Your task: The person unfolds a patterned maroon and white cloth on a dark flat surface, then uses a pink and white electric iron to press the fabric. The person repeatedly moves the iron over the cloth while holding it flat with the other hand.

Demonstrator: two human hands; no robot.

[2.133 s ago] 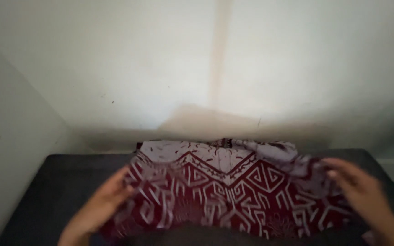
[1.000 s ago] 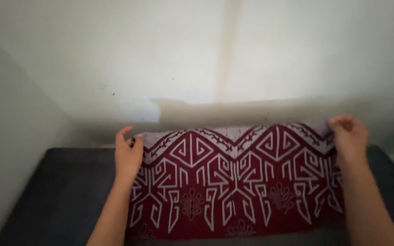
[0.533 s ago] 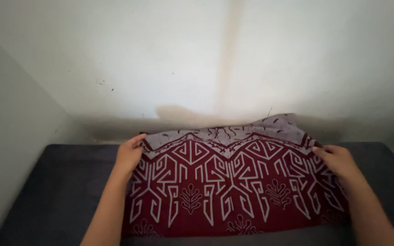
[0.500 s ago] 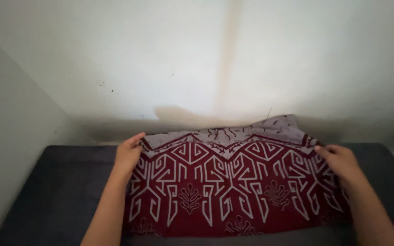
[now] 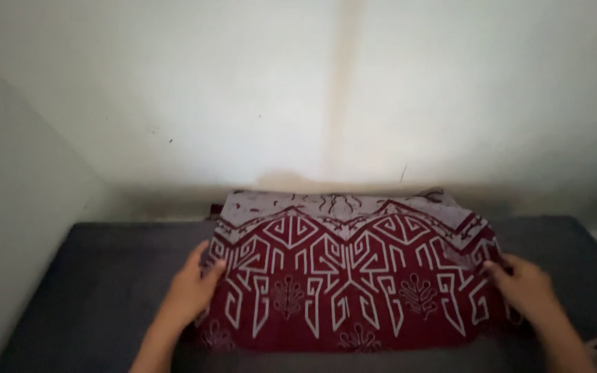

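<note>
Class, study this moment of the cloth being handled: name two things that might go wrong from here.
1. Each hand grips only a side edge: left hand, right hand. The maroon patterned cloth may sag or crease in the middle.
2. Its far edge lies close to the stained wall, so it might brush against it.

1. The patterned cloth (image 5: 354, 276), dark red with pale angular lines, was held up by its far corners a second ago; now it lies flat on the dark grey cushion (image 5: 91, 283).
2. The raised flap at its far right corner, seen half a second ago, has dropped, so the pale far edge lies nearly level.
3. The left hand (image 5: 191, 287) has slid from the far left corner toward the person, and now rests on the left edge, thumb on top.
4. The right hand (image 5: 528, 289) has likewise drawn back (more so than the left) to the right edge, fingers on the fabric.
</note>
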